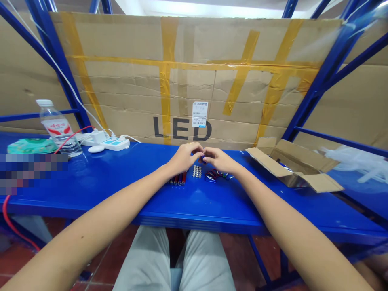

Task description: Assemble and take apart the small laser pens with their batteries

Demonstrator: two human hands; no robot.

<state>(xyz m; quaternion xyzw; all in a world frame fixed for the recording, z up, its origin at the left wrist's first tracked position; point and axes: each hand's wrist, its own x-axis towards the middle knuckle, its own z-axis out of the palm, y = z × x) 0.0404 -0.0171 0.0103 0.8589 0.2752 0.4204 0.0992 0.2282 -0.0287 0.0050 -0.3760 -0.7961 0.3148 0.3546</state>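
Observation:
My left hand (185,157) and my right hand (220,160) meet fingertip to fingertip above the blue table. Between the pinched fingers shows a small dark blue piece (203,157), mostly covered, so its kind is unclear. Below my left hand lies a row of slim red metal tubes (180,180), partly hidden by the hand. Rows of small round silver button cells (197,171) sit just below the fingertips. By my right hand lies a cluster of coloured carabiner clips (216,174), red, blue and green.
An open cardboard box (287,161) stands to the right, near clear plastic bags (360,163). A water bottle (59,127), a green packet (32,146) and a white power strip (113,142) are at the left. Behind rises a large taped carton (136,89) between blue posts.

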